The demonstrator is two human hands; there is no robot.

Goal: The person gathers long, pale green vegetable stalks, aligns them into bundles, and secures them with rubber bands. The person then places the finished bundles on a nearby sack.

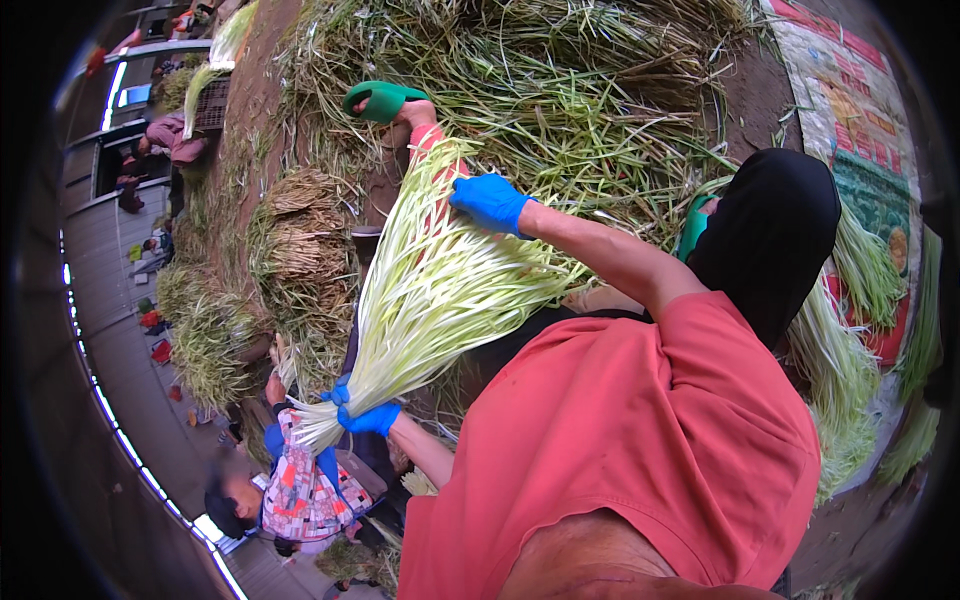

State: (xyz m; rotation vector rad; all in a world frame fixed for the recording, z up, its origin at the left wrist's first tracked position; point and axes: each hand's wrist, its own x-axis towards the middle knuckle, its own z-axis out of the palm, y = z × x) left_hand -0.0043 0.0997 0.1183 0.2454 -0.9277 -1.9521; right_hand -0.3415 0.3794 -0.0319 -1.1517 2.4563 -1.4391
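A large fanned bundle of long, pale green leafy stalks [450, 292], perhaps garlic shoots, spreads in front of me. My left hand [364, 411], in a blue glove, is closed around its narrow white end, with the ends sticking out beyond the fingers. Also gloved in blue, my right hand [489, 204] has its fingers curled on the upper edge of the fanned leaves; the fingertips are partly hidden among them. The leaves lie over part of my outstretched leg, near a green sandal [386, 101].
Cut green leaves [570, 142] cover the ground beyond my hands. A heap of brownish stalks [307, 232] lies to the left. Close to my left hand is a co-worker in a patterned top [307, 487]. Paler bundles [832, 375] rest by a printed sack [874, 172] at right.
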